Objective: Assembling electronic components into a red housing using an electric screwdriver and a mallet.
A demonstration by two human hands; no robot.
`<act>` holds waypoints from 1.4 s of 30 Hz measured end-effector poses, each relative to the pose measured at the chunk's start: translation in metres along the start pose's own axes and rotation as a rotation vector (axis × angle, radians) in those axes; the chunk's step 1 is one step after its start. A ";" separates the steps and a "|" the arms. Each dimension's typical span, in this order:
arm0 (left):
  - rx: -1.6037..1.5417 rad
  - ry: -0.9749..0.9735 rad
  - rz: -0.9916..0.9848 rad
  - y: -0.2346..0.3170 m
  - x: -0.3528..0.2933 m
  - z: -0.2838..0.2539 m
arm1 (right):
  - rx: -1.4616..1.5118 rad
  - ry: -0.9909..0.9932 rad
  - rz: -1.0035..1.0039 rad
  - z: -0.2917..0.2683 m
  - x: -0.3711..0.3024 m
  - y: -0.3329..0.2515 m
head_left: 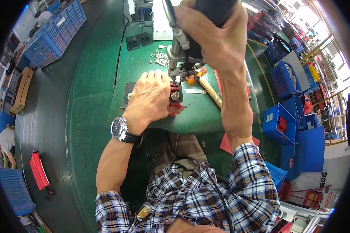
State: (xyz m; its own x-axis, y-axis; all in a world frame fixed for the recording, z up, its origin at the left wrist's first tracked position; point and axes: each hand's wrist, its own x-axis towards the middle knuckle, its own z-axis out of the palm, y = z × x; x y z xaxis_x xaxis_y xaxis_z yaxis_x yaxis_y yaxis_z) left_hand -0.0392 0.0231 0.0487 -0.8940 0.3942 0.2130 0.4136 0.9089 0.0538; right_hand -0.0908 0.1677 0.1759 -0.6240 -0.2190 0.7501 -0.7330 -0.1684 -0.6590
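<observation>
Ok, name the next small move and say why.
Perhaps hold the left hand steady and ease the black tool slightly down with the right hand: its metal nose is at the red part beside the left hand, contact unclear.

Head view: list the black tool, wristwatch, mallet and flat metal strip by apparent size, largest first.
1. Black tool, though the frame cuts it off
2. Mallet and wristwatch: too alike to rank
3. Flat metal strip

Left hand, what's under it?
Parts of a black piece and a red piece show around the left hand; whatever lies directly beneath it is covered.
</observation>
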 end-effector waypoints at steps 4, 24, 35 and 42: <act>-0.007 0.012 -0.029 0.003 -0.001 -0.007 | -0.158 -0.086 0.030 -0.013 0.007 0.006; -0.208 0.052 -0.052 -0.005 -0.001 0.016 | 0.174 -0.099 0.051 0.104 0.027 -0.004; -0.179 0.001 -0.051 -0.004 0.003 0.011 | 0.180 -0.069 0.016 0.114 0.030 0.003; -0.176 0.027 -0.061 -0.003 0.002 0.012 | 0.183 -0.090 -0.007 0.110 0.029 0.005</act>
State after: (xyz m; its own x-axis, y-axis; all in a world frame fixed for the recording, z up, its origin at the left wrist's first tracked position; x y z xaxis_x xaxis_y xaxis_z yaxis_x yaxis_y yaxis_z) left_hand -0.0441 0.0228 0.0371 -0.9143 0.3332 0.2304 0.3848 0.8921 0.2367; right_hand -0.0828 0.0552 0.1880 -0.5863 -0.3011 0.7521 -0.6708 -0.3401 -0.6591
